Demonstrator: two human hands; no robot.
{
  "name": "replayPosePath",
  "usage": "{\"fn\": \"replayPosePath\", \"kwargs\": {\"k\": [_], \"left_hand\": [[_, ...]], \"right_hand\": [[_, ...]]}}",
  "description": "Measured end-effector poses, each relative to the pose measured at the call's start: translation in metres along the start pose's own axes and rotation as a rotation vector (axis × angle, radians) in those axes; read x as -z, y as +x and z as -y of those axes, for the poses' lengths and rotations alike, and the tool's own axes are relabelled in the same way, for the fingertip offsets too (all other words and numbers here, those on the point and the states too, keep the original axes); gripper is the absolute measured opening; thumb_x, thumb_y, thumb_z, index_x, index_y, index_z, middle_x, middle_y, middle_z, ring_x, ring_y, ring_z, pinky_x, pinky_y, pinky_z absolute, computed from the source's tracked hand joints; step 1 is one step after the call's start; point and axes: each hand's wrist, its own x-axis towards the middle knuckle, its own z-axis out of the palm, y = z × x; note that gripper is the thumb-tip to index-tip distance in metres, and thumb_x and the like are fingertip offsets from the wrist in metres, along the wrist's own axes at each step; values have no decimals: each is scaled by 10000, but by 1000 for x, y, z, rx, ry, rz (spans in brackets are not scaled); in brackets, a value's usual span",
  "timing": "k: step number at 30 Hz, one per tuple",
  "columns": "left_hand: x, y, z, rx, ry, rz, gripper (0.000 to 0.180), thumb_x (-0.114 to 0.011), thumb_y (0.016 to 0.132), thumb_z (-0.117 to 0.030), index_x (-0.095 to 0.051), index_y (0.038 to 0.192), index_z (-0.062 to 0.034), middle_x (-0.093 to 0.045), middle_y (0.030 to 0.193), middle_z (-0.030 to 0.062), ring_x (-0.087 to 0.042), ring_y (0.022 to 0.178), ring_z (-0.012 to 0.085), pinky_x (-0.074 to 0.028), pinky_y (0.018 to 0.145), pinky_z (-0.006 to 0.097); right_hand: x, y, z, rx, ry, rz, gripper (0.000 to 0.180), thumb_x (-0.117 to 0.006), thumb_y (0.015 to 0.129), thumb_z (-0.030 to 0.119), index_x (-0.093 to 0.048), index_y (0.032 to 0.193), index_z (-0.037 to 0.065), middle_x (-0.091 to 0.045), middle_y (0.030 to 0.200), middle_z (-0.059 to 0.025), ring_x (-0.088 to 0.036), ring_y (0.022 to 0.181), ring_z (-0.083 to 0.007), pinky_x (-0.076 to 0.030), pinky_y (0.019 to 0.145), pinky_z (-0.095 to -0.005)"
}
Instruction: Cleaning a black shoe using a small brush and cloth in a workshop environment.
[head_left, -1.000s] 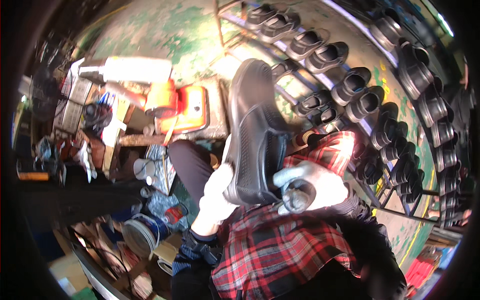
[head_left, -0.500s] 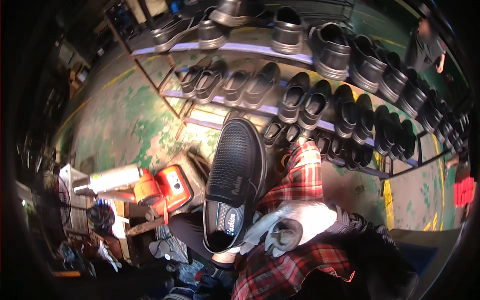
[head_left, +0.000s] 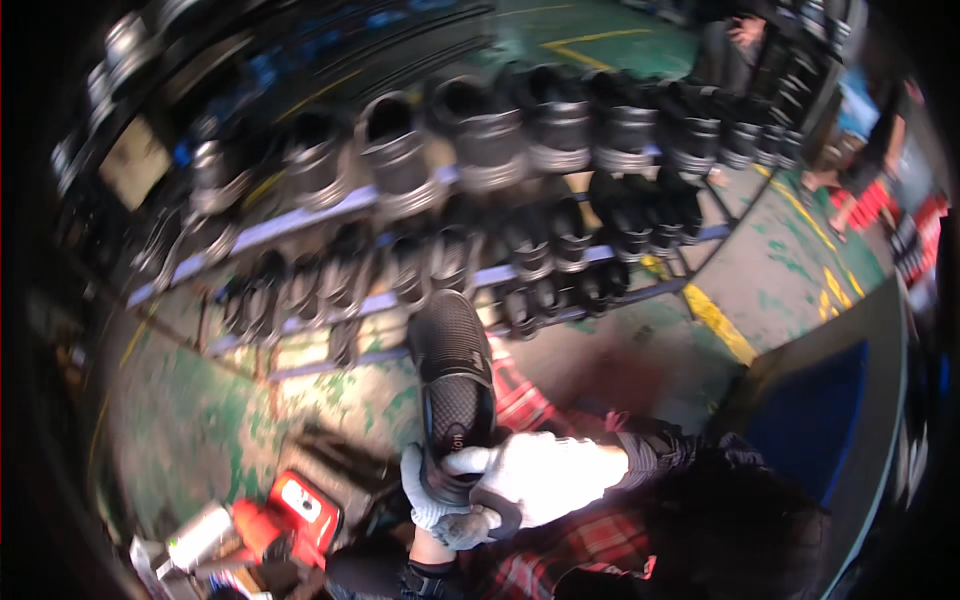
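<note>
A black slip-on shoe [head_left: 452, 345] with a perforated upper points its toe away from me, its opening facing up. My left hand [head_left: 422, 500], in a pale grey glove, is closed around the left side of the heel. My right hand [head_left: 545, 475], in a white glove, reaches over from the right with its thumb at the shoe's opening and its fingers by the heel. A dark grey, soft-looking piece [head_left: 503, 508] sits in the right hand's fingers; I cannot make out its kind. The hands meet below the heel.
A rack [head_left: 300, 222] with rows of black shoes spans the area ahead. A red machine [head_left: 303, 508] stands at lower left beside a white cylinder [head_left: 200, 535]. Red plaid cloth [head_left: 585, 545] lies over my lap. A blue panel [head_left: 820, 420] is at right; people work at far right.
The view has swung right, with some blur. My left hand, mostly hidden behind the shoe before, now shows at the heel. My right thumb has moved onto the shoe's opening.
</note>
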Motion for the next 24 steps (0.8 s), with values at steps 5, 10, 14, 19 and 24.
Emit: {"fn": "replayPosePath", "kwargs": {"k": [5,10,14,19,24], "left_hand": [[-33,70,30,448,97,70,661,-555,932,-578,-462,1391,-111,-543,1351,205,-610,1142,428,-542,880,606],[-5,77,33,530,161,28,475,-506,1008,-449,-521,1346,-115,-652,1203,109,-671,1007,271,-572,874,474],[70,61,38,505,-351,10,577,-455,1024,-466,-557,1326,15,-643,1163,162,-627,998,294,-528,860,385],[20,-7,-10,167,424,-588,723,-366,1003,-600,-383,1471,-50,-548,1293,178,-522,1194,380,-450,962,502],[18,-14,-6,53,185,-716,546,-463,986,-570,-476,1372,-184,-546,1063,45,-512,1011,266,-441,891,445]], "right_hand": [[55,-83,-35,-422,-3,-357,405,-728,844,422,-741,903,22,-671,746,-93,-633,693,-191,-475,624,-338],[126,-183,-97,-976,-134,-477,388,-757,814,418,-717,782,34,-630,613,-79,-602,581,-168,-464,566,-334],[194,-218,-102,-1010,-759,-106,309,-750,776,392,-741,864,96,-690,767,-146,-673,738,-340,-531,684,-400],[296,-263,-168,-936,-1197,-471,126,-666,750,182,-702,797,71,-677,751,-177,-672,751,-391,-541,675,-456],[370,-270,-262,-1073,-1208,-688,192,-660,804,202,-688,875,26,-685,811,-224,-672,806,-412,-537,702,-458]]}}
